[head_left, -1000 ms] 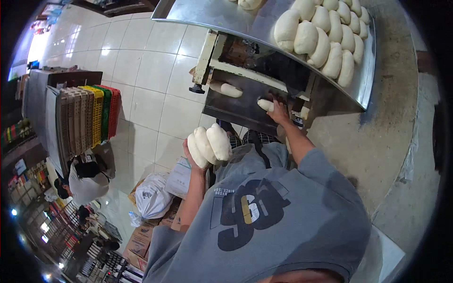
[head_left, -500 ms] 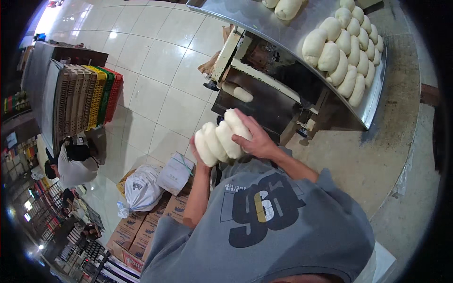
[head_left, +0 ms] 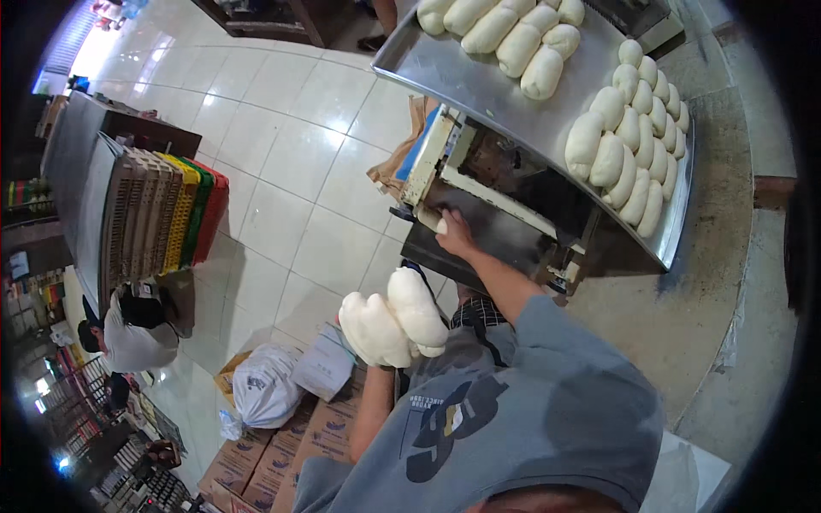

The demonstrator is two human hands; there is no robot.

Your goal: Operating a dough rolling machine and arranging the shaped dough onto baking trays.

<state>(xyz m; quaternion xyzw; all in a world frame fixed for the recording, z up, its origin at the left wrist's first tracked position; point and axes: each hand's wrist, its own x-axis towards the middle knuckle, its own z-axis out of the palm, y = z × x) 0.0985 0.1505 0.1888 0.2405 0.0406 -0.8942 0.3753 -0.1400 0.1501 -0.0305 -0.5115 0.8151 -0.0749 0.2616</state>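
Several pale dough rolls are bunched together on my left hand, which is mostly hidden beneath them; my left forearm comes up from below. My right hand reaches forward to the dark plate of a cream-framed machine. Its fingers are closed round a single dough roll at the left end of that plate, and part of the roll is covered by them. Above the machine, a metal tray bears two groups of dough rolls.
Stacked plastic crates stand at the left, near a person in a white shirt. Below them, cardboard boxes carry a tied white sack. Brown paper lies beside the machine on the tiled floor.
My right hand has left the bunch of dough rolls and moved forward to the roll on the machine's plate. The left hand keeps the bunch, now lower in the view.
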